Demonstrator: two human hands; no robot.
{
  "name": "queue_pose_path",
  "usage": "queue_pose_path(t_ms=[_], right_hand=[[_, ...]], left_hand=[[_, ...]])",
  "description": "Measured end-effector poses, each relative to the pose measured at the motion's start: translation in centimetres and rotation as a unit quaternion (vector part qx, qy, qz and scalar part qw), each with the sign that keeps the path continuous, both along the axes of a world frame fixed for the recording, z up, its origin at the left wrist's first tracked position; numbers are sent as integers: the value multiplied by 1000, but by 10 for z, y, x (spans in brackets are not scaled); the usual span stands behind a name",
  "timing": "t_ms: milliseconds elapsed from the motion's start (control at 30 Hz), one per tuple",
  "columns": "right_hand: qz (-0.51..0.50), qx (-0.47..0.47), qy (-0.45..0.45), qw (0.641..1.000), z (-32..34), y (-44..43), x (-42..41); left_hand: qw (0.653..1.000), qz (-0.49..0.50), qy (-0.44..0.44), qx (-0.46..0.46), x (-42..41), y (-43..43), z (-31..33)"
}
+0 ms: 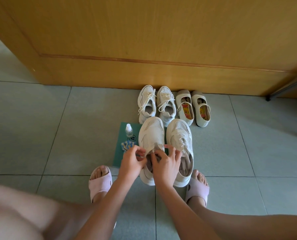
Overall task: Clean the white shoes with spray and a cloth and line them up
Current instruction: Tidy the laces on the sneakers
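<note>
- Your left hand (133,160) and right hand (166,164), fingers curled, both pinched the tongue of the nearer left sneaker (151,134).
- Its partner sneaker (179,135) stood just beside it.
- You had six white shoes, in three pairs: the laced pair (147,101) and the strap pair (183,95) stood by the door (144,40).
- One spray bottle (129,130) and one cloth (127,146) sat on the green mat (120,153), left of your hands.

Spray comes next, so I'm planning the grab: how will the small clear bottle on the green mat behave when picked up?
The spray bottle looks small and clear plastic, so probably light. It stands upright and narrow on the green mat, so a sideways nudge could tip it; being round, it might roll. Its smooth wall may feel slippery.
</note>
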State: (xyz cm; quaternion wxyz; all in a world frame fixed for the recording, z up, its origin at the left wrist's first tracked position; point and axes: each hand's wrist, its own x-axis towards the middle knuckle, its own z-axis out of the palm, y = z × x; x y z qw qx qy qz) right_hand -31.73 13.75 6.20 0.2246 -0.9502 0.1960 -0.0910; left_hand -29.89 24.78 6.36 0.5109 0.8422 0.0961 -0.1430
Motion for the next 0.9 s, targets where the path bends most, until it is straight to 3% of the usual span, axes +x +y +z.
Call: queue_pose_path(t_ms=[133,233,333,433,633,767,900], right_hand=[[-32,170,15,985,12,4,3],[-53,353,79,931,34,-5,7],[-15,414,105,904,55,-15,18],[16,394,86,915,66,-22,39],[3,361,28,932,78,-45,75],[-15,270,13,963,68,-47,63],[71,74,37,994,42,-37,17]], left_hand=[[999,-22,-24,23,3,0,0],[995,-61,-68,27,10,-5,5],[993,-107,-57,14,19,-12,16],[993,-112,-33,-11,25,-14,23],[991,-24,25,-133,37,-14,29],[987,20,70,-145,42,-16,26],[984,46,63,-159,43,-17,22]])
